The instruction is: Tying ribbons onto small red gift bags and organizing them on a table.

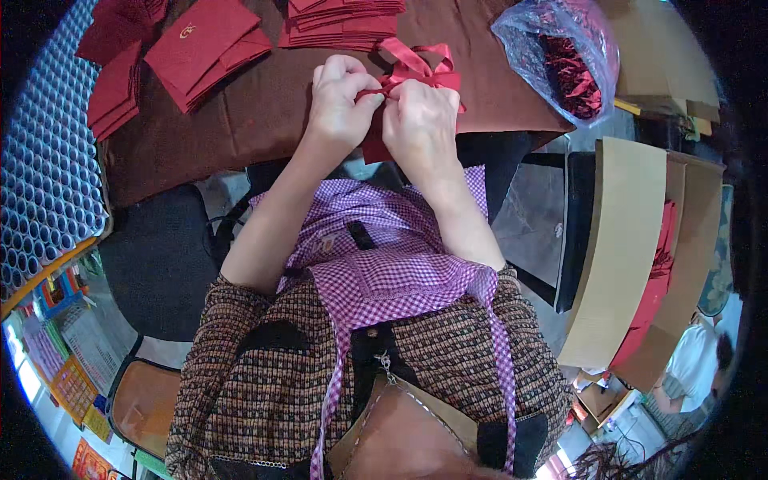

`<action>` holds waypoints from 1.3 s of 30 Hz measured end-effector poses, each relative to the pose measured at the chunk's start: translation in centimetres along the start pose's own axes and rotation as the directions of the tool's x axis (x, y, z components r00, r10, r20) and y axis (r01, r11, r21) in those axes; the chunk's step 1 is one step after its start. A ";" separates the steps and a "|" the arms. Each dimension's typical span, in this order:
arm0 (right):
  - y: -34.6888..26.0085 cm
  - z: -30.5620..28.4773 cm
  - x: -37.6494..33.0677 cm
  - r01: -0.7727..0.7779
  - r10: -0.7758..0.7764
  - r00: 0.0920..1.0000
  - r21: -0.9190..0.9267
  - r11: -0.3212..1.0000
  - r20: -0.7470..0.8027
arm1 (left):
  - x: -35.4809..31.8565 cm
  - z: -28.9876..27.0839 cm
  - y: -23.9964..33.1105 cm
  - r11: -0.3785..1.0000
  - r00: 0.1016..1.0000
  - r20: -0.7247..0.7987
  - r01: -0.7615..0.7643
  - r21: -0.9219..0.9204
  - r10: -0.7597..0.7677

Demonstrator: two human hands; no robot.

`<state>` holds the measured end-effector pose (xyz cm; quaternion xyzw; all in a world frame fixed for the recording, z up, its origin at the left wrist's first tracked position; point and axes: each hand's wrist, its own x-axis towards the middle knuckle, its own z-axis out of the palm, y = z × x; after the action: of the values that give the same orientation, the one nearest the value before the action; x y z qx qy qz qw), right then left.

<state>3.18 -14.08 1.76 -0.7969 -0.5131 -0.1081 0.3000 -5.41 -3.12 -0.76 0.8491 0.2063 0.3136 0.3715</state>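
Observation:
My left hand (344,98) and my right hand (420,116) meet at the near edge of the brown-covered table (240,128). Between them is a red satin ribbon (406,54), its loops standing up just beyond my fingers. Both hands are closed, with fingers pinching the ribbon close to its knot, which my fingers mostly hide. Under the hands lies a red paper piece (374,150), perhaps an envelope or small bag. Most of it is covered, and one corner sticks out past the table edge.
Stacked red envelopes (204,48) lie at the left, with another pile (344,24) straight ahead. A clear plastic bag (552,48) of red ribbon pieces sits at the right. Beside me stands an open cardboard box (616,248) holding red items. At far left is a tray of tubes (48,160).

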 end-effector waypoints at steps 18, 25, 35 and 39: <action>0.7 0.0 0.2 0.007 0.010 0.997 0.231 0.973 -0.074 | 0.1 -0.3 -1.3 0.987 0.993 0.092 0.089 -0.131 -0.078; 0.9 -1.7 1.0 0.104 -0.103 0.992 0.023 0.994 -0.067 | 1.0 -1.2 -0.2 0.990 0.991 0.057 -0.114 -0.083 0.119; 2.2 -3.7 1.9 0.359 -0.369 0.919 0.091 0.929 0.141 | 1.6 -2.2 -1.7 0.992 0.925 0.373 -0.032 -0.123 0.076; 2.4 -2.4 2.3 0.413 -0.434 0.892 0.162 0.896 0.126 | 2.5 -2.5 -1.9 0.994 0.904 0.422 -0.015 -0.111 0.061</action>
<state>6.69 -14.47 3.87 -0.6503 -0.7028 -0.0731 0.2790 -5.54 0.81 0.11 0.8802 0.0871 0.1387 0.4455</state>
